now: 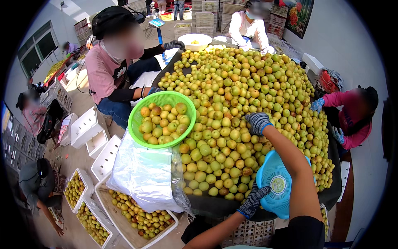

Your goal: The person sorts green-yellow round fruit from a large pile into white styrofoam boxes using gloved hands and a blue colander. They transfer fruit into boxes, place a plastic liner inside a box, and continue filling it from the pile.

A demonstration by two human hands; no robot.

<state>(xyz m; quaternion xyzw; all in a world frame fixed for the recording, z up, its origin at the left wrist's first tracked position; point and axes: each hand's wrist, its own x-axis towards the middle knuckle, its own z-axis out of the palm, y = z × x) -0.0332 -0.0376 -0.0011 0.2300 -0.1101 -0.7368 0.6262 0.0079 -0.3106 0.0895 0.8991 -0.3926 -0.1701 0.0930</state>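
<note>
My left hand point(254, 199), in a dark knitted work glove with a blue cuff, grips the near-left rim of a light blue plastic colander point(270, 169). The colander is tilted at the near edge of the heap. A round label sits on its base, and no fruit shows in the visible part. My right hand point(258, 123), gloved the same way, reaches across it onto a wide heap of round yellow-green fruit point(230, 137). Its fingers touch the fruit; whether they hold one is hidden. Left of the heap stands a green plastic colander point(132, 119) holding several fruits.
Clear plastic sheets point(146, 174) lie under the green colander. Below, a white crate point(101, 193) holds more fruit, beside other white crates. Co-workers sit around the heap: a person in pink point(101, 73), one in white point(239, 28), one in magenta point(354, 121). A white basin point(186, 46) stands behind.
</note>
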